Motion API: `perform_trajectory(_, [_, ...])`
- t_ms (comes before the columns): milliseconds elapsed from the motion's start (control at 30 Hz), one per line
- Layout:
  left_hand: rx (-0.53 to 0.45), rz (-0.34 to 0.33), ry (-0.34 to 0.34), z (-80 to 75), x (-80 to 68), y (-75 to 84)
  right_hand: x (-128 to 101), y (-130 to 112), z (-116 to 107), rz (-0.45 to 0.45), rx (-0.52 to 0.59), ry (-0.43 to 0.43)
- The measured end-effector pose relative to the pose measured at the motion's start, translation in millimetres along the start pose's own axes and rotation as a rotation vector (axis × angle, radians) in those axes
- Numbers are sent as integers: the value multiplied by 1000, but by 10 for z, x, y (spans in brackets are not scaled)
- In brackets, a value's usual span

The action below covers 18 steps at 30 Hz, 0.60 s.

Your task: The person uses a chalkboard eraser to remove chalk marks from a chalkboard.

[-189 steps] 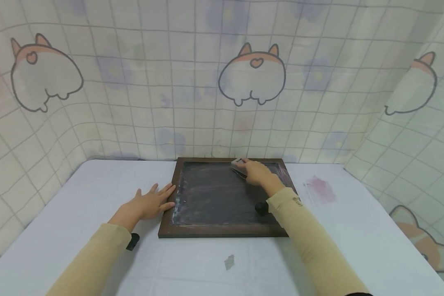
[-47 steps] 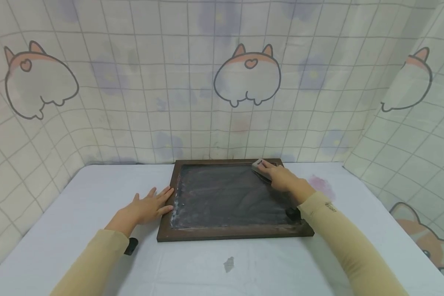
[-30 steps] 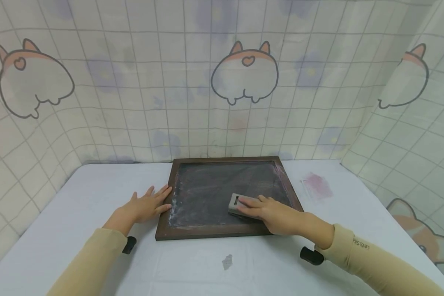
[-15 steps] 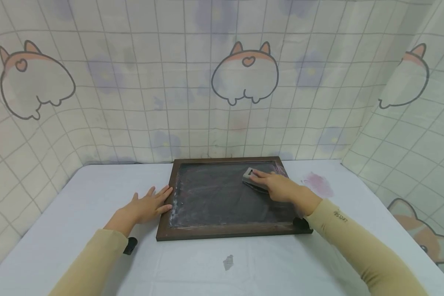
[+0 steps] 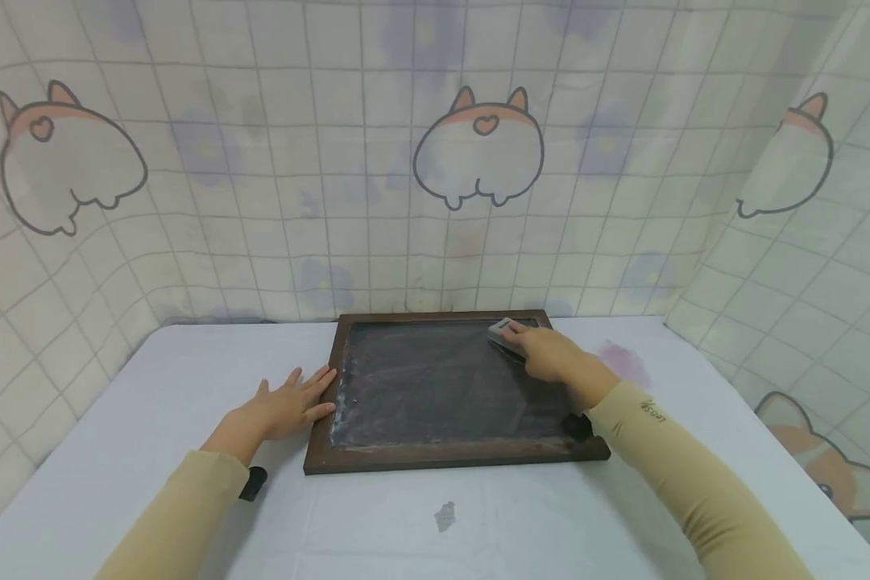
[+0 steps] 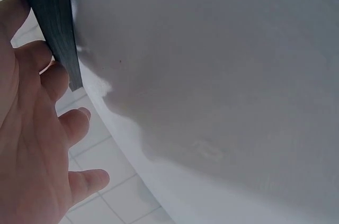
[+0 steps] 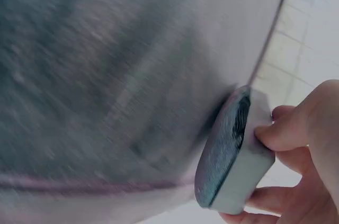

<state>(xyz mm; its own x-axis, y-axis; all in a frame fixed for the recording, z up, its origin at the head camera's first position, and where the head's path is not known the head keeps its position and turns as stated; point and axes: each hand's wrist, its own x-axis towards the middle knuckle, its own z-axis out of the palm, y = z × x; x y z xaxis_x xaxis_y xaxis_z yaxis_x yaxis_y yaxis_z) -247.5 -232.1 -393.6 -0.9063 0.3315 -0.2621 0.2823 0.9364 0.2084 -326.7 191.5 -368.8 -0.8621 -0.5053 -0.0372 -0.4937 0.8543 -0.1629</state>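
Note:
A framed chalkboard [image 5: 420, 387] lies on the white table, its dark surface smeared with chalk dust. My right hand [image 5: 551, 354] grips a grey chalkboard eraser [image 5: 503, 330] near the board's far right corner. In the right wrist view the thumb and fingers pinch the eraser [image 7: 243, 166] by its sides, its dark felt face tilted toward the board surface. My left hand [image 5: 283, 409] has its fingers spread, the tips resting on the board's left frame. In the left wrist view several fingertips of the left hand [image 6: 32, 128] touch the frame's edge [image 6: 53, 23].
A pink chalk smudge [image 5: 623, 362] marks the white tablecloth [image 5: 377, 532] right of the board, and a grey patch [image 5: 445, 516] lies in front. A curtain [image 5: 297, 161] with a grid and corgi pattern rises behind the table and along both sides.
The right hand has swept the eraser across the board's right half, toward the near edge and back up to the far right. The left hand has stayed on the left frame.

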Motion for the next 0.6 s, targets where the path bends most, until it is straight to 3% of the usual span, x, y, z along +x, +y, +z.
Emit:
perform_trajectory(233, [-10, -11, 1, 3, -4, -7, -125, 89, -215, 36, 88, 42])
perform_trajectory(600, [-29, -6, -2, 7, 11, -14, -611, 476, -325, 81, 141, 172])
